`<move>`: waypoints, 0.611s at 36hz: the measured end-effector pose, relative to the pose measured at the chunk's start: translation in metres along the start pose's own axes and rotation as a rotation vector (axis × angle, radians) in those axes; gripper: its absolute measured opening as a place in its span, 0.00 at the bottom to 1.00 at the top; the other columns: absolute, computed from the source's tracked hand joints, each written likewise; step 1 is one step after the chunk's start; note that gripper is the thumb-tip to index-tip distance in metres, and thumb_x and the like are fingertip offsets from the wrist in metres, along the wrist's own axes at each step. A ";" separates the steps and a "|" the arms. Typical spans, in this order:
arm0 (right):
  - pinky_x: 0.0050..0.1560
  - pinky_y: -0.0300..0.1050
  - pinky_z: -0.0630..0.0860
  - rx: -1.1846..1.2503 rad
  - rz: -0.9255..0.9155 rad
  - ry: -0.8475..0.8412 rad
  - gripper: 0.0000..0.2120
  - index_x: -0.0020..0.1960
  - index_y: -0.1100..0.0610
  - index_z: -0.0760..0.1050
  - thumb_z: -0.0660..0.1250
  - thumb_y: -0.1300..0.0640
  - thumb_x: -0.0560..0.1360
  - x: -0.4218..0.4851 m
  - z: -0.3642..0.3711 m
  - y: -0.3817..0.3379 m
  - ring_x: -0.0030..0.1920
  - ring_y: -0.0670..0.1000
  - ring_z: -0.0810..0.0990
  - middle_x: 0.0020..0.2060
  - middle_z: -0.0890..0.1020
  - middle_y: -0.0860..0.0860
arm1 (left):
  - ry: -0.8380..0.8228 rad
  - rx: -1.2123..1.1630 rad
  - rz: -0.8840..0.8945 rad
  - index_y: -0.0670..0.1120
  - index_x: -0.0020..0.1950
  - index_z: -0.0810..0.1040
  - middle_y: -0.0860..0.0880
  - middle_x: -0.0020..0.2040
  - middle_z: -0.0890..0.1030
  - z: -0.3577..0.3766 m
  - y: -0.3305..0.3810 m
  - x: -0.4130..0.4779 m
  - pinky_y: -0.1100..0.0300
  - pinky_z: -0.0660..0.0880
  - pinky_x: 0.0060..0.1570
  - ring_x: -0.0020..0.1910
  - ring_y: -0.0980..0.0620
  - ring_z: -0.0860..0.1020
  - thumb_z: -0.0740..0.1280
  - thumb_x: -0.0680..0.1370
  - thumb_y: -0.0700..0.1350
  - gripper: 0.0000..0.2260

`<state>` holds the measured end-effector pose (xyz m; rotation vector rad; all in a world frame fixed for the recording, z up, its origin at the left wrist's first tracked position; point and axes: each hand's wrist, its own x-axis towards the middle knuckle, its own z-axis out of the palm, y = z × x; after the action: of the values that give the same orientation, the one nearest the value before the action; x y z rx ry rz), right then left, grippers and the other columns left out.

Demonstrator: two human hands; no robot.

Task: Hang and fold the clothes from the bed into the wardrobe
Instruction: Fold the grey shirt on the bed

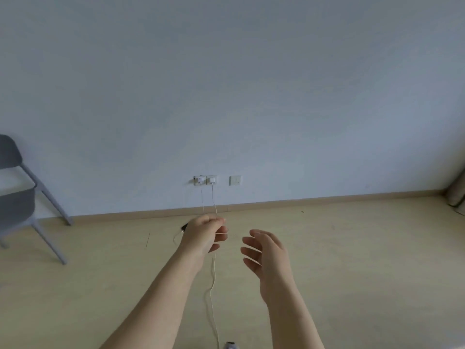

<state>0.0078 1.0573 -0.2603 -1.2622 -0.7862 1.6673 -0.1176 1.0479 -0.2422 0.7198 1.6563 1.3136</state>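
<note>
Head view shows two bare forearms extended forward over a pale wood floor (352, 260). Left hand (205, 236): fingers curled, and a thin white cable (213, 285) appears to run through the fingertips; whether it is truly pinched or merely passes behind the hand cannot be told for certain. Right hand (264, 250): fingers spread and relaxed, palm turned toward the left hand, holding nothing, apart from the cable.

Outward from the hands, the cable trails down the floor toward the bottom edge of the frame, ending near a small grey object (231, 345) that is cut off and not identifiable. Two thin leads rise from behind the left hand to two white chargers (206, 180) plugged into a wall socket; a blank plate (235, 180) sits just beside it. A grey chair (17, 197) stands at the far left against the wall (226, 84). A curtain edge (456, 195) shows at the far right.

Task items: no clothes, bed or wardrobe are in view.

Step assessment: the clothes work appears not to be in hand; the hands are occupied at the cable. The next move likely calls for releasing the cable and turning toward the bed to pick up a garment.
</note>
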 end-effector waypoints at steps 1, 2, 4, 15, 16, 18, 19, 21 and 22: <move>0.37 0.42 0.74 0.011 -0.010 -0.006 0.07 0.45 0.56 0.77 0.60 0.61 0.77 0.019 0.002 -0.008 0.36 0.51 0.79 0.38 0.82 0.52 | -0.017 0.024 0.019 0.46 0.43 0.78 0.50 0.37 0.80 0.012 0.007 0.020 0.61 0.73 0.38 0.35 0.55 0.79 0.63 0.78 0.41 0.06; 0.38 0.42 0.74 0.021 -0.022 -0.010 0.07 0.45 0.56 0.77 0.60 0.61 0.77 0.038 0.003 -0.017 0.36 0.50 0.79 0.38 0.82 0.52 | -0.039 0.046 0.037 0.46 0.43 0.78 0.50 0.37 0.80 0.025 0.015 0.040 0.61 0.74 0.38 0.36 0.55 0.80 0.63 0.78 0.42 0.06; 0.38 0.42 0.74 0.046 -0.042 -0.008 0.07 0.45 0.56 0.77 0.60 0.61 0.77 0.077 0.001 -0.037 0.36 0.50 0.79 0.38 0.82 0.52 | -0.088 0.079 0.064 0.47 0.43 0.79 0.50 0.38 0.80 0.054 0.030 0.078 0.61 0.75 0.39 0.38 0.54 0.81 0.62 0.78 0.42 0.07; 0.38 0.42 0.74 0.131 -0.108 0.215 0.08 0.46 0.55 0.77 0.60 0.60 0.77 0.235 -0.066 -0.142 0.37 0.50 0.80 0.38 0.82 0.51 | -0.364 0.124 0.005 0.47 0.43 0.78 0.51 0.36 0.80 0.225 0.077 0.218 0.61 0.74 0.38 0.37 0.54 0.80 0.62 0.78 0.42 0.07; 0.38 0.42 0.74 0.142 -0.105 0.259 0.08 0.46 0.55 0.77 0.60 0.60 0.77 0.244 -0.078 -0.145 0.37 0.50 0.79 0.39 0.82 0.51 | -0.395 0.131 -0.002 0.47 0.43 0.78 0.50 0.36 0.80 0.241 0.076 0.225 0.61 0.73 0.39 0.37 0.54 0.79 0.62 0.78 0.42 0.07; 0.37 0.42 0.73 0.180 -0.095 0.358 0.08 0.46 0.56 0.77 0.60 0.61 0.77 0.259 -0.103 -0.149 0.36 0.51 0.79 0.39 0.82 0.52 | -0.471 0.161 -0.014 0.48 0.42 0.77 0.50 0.37 0.80 0.275 0.074 0.237 0.61 0.73 0.38 0.36 0.54 0.79 0.61 0.78 0.41 0.08; 0.37 0.42 0.73 0.203 -0.092 0.409 0.08 0.46 0.56 0.77 0.60 0.61 0.77 0.265 -0.116 -0.151 0.36 0.51 0.79 0.39 0.82 0.53 | -0.515 0.180 -0.022 0.48 0.42 0.77 0.50 0.37 0.80 0.293 0.072 0.242 0.61 0.73 0.38 0.35 0.55 0.79 0.61 0.78 0.41 0.08; 0.37 0.42 0.73 0.244 -0.091 0.504 0.08 0.45 0.56 0.77 0.59 0.62 0.77 0.277 -0.142 -0.154 0.36 0.51 0.78 0.38 0.82 0.53 | -0.607 0.218 -0.036 0.48 0.43 0.77 0.51 0.37 0.80 0.329 0.070 0.250 0.61 0.73 0.38 0.34 0.55 0.79 0.61 0.78 0.41 0.08; 0.37 0.42 0.73 0.264 -0.092 0.551 0.08 0.45 0.57 0.77 0.59 0.62 0.77 0.283 -0.155 -0.157 0.35 0.51 0.78 0.38 0.82 0.53 | -0.655 0.236 -0.040 0.48 0.43 0.77 0.51 0.37 0.80 0.347 0.069 0.253 0.62 0.73 0.38 0.34 0.56 0.78 0.61 0.78 0.41 0.07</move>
<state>0.1697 1.3769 -0.2826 -1.3782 -0.2747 1.2110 0.0735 1.4382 -0.2657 1.1095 1.2789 0.7367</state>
